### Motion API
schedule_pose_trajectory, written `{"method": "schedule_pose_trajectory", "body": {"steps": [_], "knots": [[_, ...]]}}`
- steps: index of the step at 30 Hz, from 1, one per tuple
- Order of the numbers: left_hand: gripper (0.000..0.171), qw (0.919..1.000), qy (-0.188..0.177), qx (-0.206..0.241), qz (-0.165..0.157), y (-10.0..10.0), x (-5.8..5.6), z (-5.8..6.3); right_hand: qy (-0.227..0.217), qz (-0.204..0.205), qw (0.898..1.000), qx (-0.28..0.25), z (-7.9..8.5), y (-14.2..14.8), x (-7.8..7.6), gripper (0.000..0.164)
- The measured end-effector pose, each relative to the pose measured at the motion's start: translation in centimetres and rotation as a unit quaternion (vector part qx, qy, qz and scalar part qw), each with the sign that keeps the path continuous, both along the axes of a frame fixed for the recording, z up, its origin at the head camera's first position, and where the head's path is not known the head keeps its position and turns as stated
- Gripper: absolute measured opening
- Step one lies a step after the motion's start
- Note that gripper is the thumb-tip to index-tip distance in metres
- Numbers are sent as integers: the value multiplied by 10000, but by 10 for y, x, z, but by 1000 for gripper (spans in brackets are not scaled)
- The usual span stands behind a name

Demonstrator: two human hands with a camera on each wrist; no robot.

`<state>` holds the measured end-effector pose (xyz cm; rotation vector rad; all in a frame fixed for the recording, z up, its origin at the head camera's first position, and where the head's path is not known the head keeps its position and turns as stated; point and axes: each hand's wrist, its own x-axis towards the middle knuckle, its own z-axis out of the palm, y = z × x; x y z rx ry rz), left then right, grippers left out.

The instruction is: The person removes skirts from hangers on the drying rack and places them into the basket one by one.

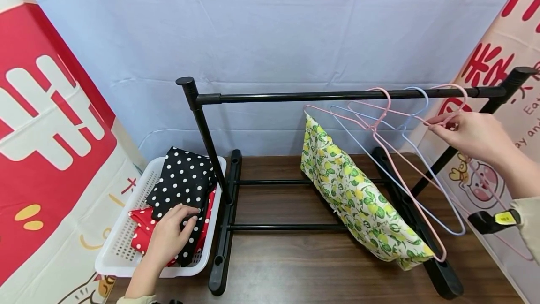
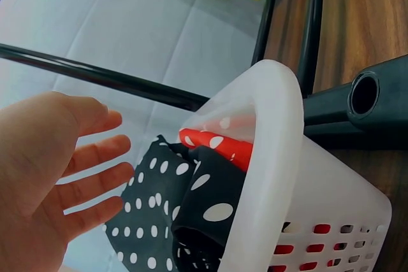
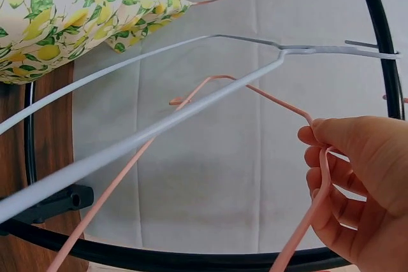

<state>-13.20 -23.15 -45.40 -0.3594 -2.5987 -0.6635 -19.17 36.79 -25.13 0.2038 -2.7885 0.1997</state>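
My left hand [image 1: 170, 233] is over the white basket [image 2: 277, 138], fingers loosely extended by a folded black cloth with white dots [image 1: 181, 182]. Beneath that lies a red dotted cloth [image 1: 143, 224]. In the left wrist view the fingers hold nothing. With thumb and fingertips my right hand [image 3: 357, 183] pinches a pink hanger [image 3: 312, 211] near its neck, at the right end of the rail. Left of it a pale blue hanger [image 3: 159, 127] hangs bare. Farther left, another pink hanger [image 1: 374, 127] carries a lemon-print cloth [image 1: 354, 191].
A black rack rail [image 1: 287, 97] spans the scene above a brown wooden table [image 1: 287, 266]. The rack's left foot [image 1: 219, 266] stands right beside the basket. Printed red-and-white panels [image 1: 55, 107] flank the left and right sides, with a pale cloth backdrop [image 1: 270, 36] behind.
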Motion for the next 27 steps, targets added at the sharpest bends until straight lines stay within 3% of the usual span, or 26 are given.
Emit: {"method": "schedule_pose_trajectory", "body": {"steps": [12, 27], "knots": [[15, 10000, -57, -37, 19, 1, 0, -1, -195, 254, 9995, -74, -4, -2, -9, 34], [15, 9999, -66, -76, -13, 4, -1, -2, -78, 483, 9985, -231, -9, -3, -16, 25]]}}
